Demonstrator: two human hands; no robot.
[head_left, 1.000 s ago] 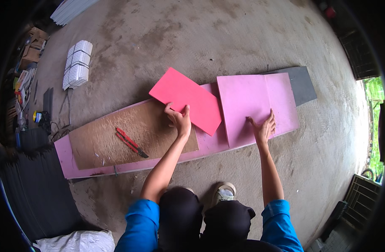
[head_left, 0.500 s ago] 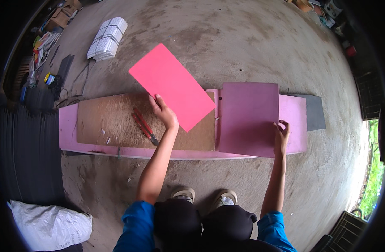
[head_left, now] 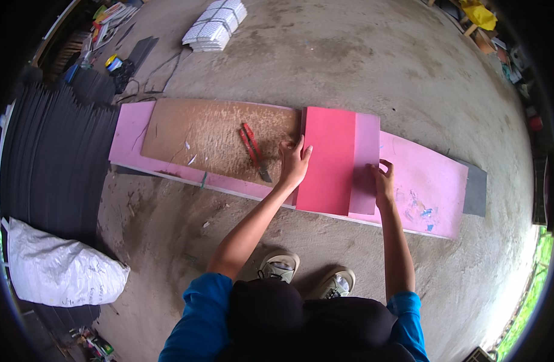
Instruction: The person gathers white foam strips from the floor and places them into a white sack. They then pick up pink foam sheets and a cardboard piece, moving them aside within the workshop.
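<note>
My left hand (head_left: 295, 161) pinches the left edge of a flat red sheet (head_left: 326, 160), its thumb on top. The red sheet lies over a purple sheet (head_left: 366, 163), covering most of it and leaving a strip bare at the right. My right hand (head_left: 383, 180) holds the purple sheet's right edge between thumb and fingers. Both sheets are above a long pink board (head_left: 431, 181) on the floor. Left of my hands is a worn brown board (head_left: 198, 133), on which rests a red-handled tool (head_left: 251, 143) with a dark tip.
A tied white bundle (head_left: 213, 27) sits on the concrete floor beyond the boards. Stacked dark sheets (head_left: 47, 157) and a white sack (head_left: 62, 265) are at the left. A dark grey sheet (head_left: 475, 187) sticks out past the pink board's right end. Clutter lines the far edges.
My left hand has brought the red sheet down and right, turning it upright over the purple sheet. My right hand still holds the purple sheet's edge. The view has shifted and turned.
</note>
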